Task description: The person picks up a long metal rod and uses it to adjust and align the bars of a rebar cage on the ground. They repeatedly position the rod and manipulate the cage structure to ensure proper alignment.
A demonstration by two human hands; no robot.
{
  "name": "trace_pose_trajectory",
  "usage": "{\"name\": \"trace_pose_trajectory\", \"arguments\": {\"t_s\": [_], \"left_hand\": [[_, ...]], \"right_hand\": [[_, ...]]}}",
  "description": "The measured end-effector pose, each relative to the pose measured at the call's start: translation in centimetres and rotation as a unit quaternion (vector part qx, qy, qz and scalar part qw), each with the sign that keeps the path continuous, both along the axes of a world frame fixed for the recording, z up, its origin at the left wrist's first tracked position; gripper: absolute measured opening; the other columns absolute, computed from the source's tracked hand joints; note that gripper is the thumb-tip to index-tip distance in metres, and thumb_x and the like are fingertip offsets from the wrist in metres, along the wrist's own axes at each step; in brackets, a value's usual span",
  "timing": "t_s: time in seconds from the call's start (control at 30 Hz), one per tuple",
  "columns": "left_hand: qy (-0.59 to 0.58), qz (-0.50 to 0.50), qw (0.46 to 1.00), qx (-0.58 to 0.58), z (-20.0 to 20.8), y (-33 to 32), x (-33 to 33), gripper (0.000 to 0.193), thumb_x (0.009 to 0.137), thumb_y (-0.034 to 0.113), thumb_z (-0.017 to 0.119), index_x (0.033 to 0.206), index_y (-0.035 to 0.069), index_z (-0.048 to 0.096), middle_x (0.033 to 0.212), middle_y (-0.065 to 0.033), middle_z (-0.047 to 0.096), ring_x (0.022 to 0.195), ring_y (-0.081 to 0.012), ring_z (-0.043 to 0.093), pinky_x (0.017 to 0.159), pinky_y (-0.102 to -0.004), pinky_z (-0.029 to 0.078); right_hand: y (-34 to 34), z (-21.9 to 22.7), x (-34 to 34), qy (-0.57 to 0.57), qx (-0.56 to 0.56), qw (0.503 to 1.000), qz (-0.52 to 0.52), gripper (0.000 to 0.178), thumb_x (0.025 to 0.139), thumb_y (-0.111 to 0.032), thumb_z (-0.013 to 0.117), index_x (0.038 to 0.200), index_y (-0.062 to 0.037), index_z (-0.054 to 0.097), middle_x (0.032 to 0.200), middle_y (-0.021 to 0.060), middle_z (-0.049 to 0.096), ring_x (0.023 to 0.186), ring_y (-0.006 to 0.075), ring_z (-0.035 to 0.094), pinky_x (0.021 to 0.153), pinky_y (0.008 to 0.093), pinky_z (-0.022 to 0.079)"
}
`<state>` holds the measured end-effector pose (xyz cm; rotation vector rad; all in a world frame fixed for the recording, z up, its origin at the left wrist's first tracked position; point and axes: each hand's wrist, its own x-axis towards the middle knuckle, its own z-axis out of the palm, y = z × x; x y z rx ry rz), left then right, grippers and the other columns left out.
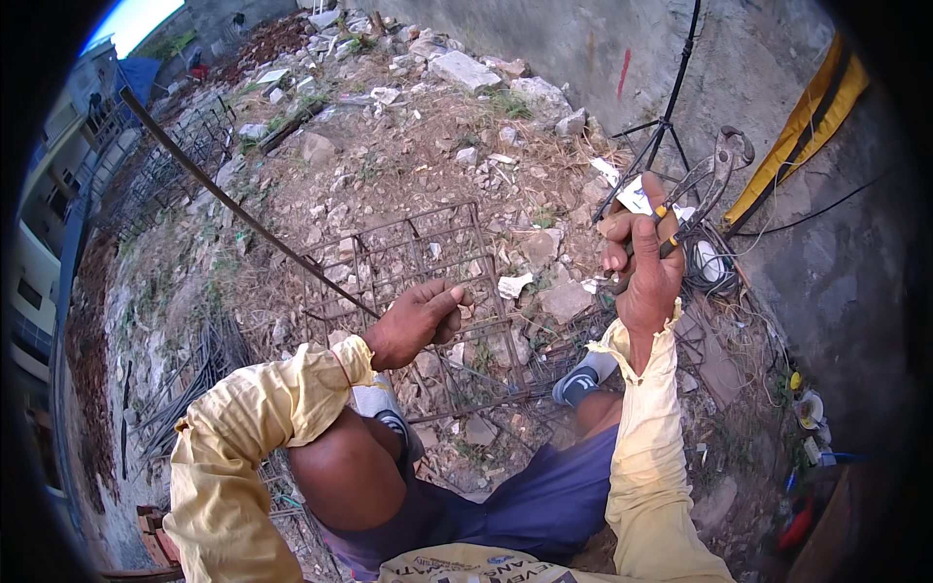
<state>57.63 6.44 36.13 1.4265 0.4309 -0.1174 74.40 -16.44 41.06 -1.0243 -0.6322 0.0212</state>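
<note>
My right hand (pixel 643 267) is raised at the right and wraps round the handles of a pair of end-cutting pincers (pixel 720 175). The pincers' rounded metal jaws point up and away, and the handles carry yellow and dark grips. Nearer the middle, my left hand (pixel 416 323) is closed, thumb against curled fingers. Whatever it pinches, if anything, is too small to make out. Under and beyond it lies a rusty rebar cage (pixel 489 262) on the rubble, between my feet and farther out. A long steel rod (pixel 238 206) slants from the upper left down to my left wrist; whether they touch, I cannot tell.
A black tripod (pixel 664 121) stands by the grey wall (pixel 777 87), beside a yellow-and-black strip (pixel 802 126). Coiled wire (pixel 714 267) lies below. More rebar (pixel 199 364) is heaped at the left. Broken stones (pixel 466 71) cover the ground. My shoes (pixel 586 374) rest beside the cage.
</note>
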Motion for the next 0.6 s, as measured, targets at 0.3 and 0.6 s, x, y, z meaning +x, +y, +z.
{"name": "trace_pose_trajectory", "arguments": {"t_s": [0.3, 0.6], "left_hand": [[0.057, -0.191, 0.977, 0.079, -1.4, -2.8, -1.1, 0.034, 0.1, 0.037, 0.056, 0.097, 0.004, 0.063, 0.077, 0.0, 0.06, 0.069, -0.0089, 0.054, 0.064, -0.0258, 0.046], [0.008, 0.045, 0.984, -0.17, 1.5, 2.8, 1.9, 0.059, 0.095, 0.043, 0.063, 0.138, 0.006, 0.048, 0.13, -0.0112, 0.057, 0.111, -0.0205, 0.058, 0.09, -0.0374, 0.051]], "right_hand": [[10.0, -10.0, -4.4, 0.24, -0.079, 0.967, 0.024, 0.026, 0.09, -0.028, 0.072, 0.095, -0.0047, 0.06, 0.068, -0.001, 0.057, 0.051, 0.0053, 0.047, 0.046, 0.0225, 0.039], [7.4, -12.4, -7.1, 0.269, -0.093, 0.928, 0.239, 0.022, 0.093, -0.023, 0.067, 0.102, -0.006, 0.056, 0.072, 0.0035, 0.057, 0.057, 0.0113, 0.05, 0.052, 0.0281, 0.044]]}}
